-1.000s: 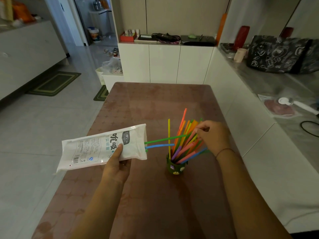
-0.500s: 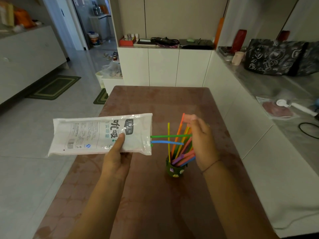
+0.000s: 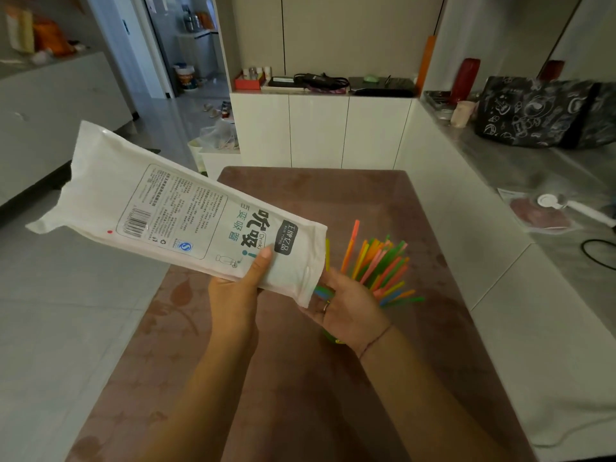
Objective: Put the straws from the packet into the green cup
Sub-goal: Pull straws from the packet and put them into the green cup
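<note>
My left hand (image 3: 240, 291) grips a white straw packet (image 3: 186, 218), tilted with its open mouth low and to the right. My right hand (image 3: 350, 305) is palm up at that mouth. Its thumb lies above and its fingers below the green and blue straw ends (image 3: 321, 291) that poke out of the packet. The green cup (image 3: 328, 336) stands on the brown table (image 3: 300, 201), almost wholly hidden behind my right hand. Several coloured straws (image 3: 380, 265) fan out of the cup, up and to the right.
White cabinets (image 3: 320, 131) close off the table's far end. A grey counter (image 3: 533, 181) runs along the right with a black patterned bag (image 3: 540, 111), a white scoop (image 3: 566, 206) and a black cable (image 3: 596, 255). Tiled floor (image 3: 83, 311) lies to the left.
My left hand has tilted the packet so its mouth points down toward the cup. My right hand has left the straws in the cup and moved to the packet's mouth.
</note>
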`<state>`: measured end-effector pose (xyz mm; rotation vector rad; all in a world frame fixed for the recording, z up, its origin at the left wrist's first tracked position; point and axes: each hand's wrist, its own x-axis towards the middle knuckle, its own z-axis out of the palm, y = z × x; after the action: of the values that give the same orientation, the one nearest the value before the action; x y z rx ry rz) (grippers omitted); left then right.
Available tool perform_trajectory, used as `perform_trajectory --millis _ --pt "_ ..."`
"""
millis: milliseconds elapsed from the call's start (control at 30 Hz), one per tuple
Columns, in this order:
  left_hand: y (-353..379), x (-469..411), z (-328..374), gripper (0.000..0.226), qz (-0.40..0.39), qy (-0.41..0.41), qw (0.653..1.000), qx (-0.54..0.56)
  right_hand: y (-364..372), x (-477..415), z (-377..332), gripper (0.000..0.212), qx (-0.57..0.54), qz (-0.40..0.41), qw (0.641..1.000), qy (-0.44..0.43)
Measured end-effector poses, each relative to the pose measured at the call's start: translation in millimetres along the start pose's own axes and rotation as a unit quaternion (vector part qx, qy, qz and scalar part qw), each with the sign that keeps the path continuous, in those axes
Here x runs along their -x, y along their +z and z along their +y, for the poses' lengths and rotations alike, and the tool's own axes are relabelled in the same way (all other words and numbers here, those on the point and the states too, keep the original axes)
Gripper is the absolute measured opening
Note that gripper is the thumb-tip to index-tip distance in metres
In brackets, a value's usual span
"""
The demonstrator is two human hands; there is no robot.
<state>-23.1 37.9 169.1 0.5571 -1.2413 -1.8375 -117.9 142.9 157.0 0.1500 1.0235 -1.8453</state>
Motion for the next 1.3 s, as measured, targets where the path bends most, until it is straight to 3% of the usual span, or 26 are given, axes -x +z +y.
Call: perform_trajectory --millis 133,333,567,733,967,1100,1233,1300 --pt "2.7 1.0 5.0 0.042 -0.023 0.033 0.998 -0.055 -2.4 -0.4 2.6 0.031 0.033 0.006 0.999 0.021" --pt "3.7 4.7 -1.1 0.037 -0.038 0.031 0.995 -0.090 -0.4 -2.4 -0.9 0.022 0.153 0.056 0.986 -0.040" --pt "-1.4 2.6 3.1 0.039 -0.048 0.092 0.988 -0.113 -8.3 -7.1 0.3 0.024 0.157 0.046 0.986 -0.036" --pt "-5.2 -1.0 -5.3 0.035 -0.014 0.028 0.992 -0.118 -5.5 -8.0 0.9 0.017 0.140 0.042 0.982 -0.123" --pt "-24.9 -9.3 -13.6 0.046 0.068 -0.104 0.992 0.036 -22.4 0.1 -28.0 0.010 0.210 0.089 0.947 -0.224" --pt "-28.2 -13.0 -19.7 0.027 0.087 -0.170 0.972 0.140 -26.9 3.6 -41.1 0.010 0.126 0.060 0.963 -0.229" --pt "-19.3 -8.8 -28.2 0.030 0.100 -0.220 0.952 0.189 -17.0 2.7 -28.7 0.013 0.024 -0.024 0.982 -0.185" --pt "-14.4 -6.8 -32.4 0.033 0.095 -0.225 0.950 0.193 -11.2 2.2 -18.1 0.027 0.019 -0.048 0.984 -0.169"
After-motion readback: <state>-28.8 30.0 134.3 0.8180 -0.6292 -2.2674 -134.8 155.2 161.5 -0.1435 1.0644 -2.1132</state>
